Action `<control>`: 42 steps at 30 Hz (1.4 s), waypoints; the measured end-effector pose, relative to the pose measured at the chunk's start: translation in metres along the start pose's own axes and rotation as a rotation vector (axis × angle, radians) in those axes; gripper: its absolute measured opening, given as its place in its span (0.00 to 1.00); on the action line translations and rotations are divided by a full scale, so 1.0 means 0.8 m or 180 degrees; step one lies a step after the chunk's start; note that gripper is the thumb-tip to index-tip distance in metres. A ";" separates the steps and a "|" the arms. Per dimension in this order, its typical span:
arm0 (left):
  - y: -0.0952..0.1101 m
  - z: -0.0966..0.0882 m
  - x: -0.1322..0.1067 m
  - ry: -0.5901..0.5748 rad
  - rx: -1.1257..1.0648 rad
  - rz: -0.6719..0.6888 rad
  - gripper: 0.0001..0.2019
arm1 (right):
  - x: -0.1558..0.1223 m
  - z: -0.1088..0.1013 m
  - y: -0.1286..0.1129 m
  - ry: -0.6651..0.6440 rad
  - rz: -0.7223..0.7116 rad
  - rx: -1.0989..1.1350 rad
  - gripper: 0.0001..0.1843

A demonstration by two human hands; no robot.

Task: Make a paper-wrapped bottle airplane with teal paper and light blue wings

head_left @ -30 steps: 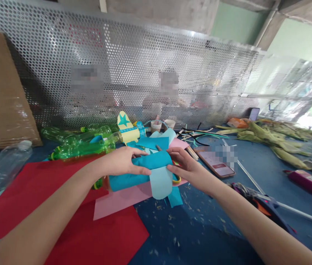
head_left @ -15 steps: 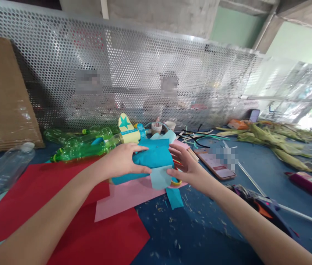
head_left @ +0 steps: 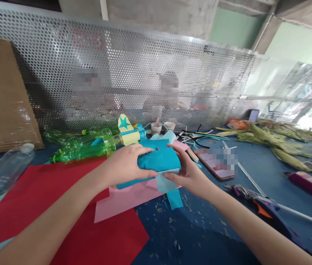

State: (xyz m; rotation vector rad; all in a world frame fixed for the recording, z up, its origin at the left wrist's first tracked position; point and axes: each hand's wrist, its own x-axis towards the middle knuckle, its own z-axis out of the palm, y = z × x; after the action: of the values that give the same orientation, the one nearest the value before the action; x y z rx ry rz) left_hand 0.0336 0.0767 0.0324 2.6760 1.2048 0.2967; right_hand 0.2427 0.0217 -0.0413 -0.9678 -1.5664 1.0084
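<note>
Between my two hands is a roll covered in blue paper (head_left: pixel 159 159), lying sideways over more blue paper and a pink sheet (head_left: pixel 134 197). My left hand (head_left: pixel 128 164) wraps its left part, thumb in front and fingers over the top. Around the right end, my right hand (head_left: pixel 188 172) is closed, its thumb pressing a light blue paper piece (head_left: pixel 167 182) on the front. A small blue paper strip (head_left: pixel 174 199) lies just below. What is inside the roll is hidden.
Red paper sheets (head_left: pixel 98 235) spread at left, near green plastic bottles (head_left: pixel 87 151) and a clear bottle (head_left: pixel 7 173). To the right lie a phone (head_left: pixel 215 163), a glue gun (head_left: pixel 266 209) and dried husks (head_left: pixel 269 140). A perforated metal panel (head_left: pixel 139 66) stands behind.
The blue roll has shifted slightly right. My left hand has followed it, and my right hand's fingers have closed around its right end, covering the opening seen earlier.
</note>
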 end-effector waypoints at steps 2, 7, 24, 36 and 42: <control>0.003 0.000 0.000 -0.0010 0.0036 -0.0008 0.36 | -0.001 0.000 0.000 -0.0060 0.0166 0.0052 0.38; 0.003 0.003 0.000 -0.0005 0.0058 0.0003 0.37 | -0.001 0.000 0.004 -0.0022 0.0103 -0.0022 0.36; 0.001 0.013 0.001 -0.0072 -0.0057 -0.0124 0.40 | 0.001 0.000 0.014 0.0143 -0.0159 -0.0069 0.35; -0.007 0.011 0.004 -0.0250 -0.0260 -0.0273 0.41 | 0.001 -0.008 0.008 -0.0092 0.0051 0.0055 0.36; -0.024 0.008 0.009 -0.0688 -0.0710 -0.0294 0.46 | 0.002 -0.009 0.002 -0.0047 0.0441 0.0051 0.38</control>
State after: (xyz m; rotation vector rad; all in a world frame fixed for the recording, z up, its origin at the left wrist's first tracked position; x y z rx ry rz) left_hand 0.0258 0.0943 0.0224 2.3844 1.1511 0.1160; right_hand 0.2497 0.0247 -0.0409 -1.0718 -1.5174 1.1245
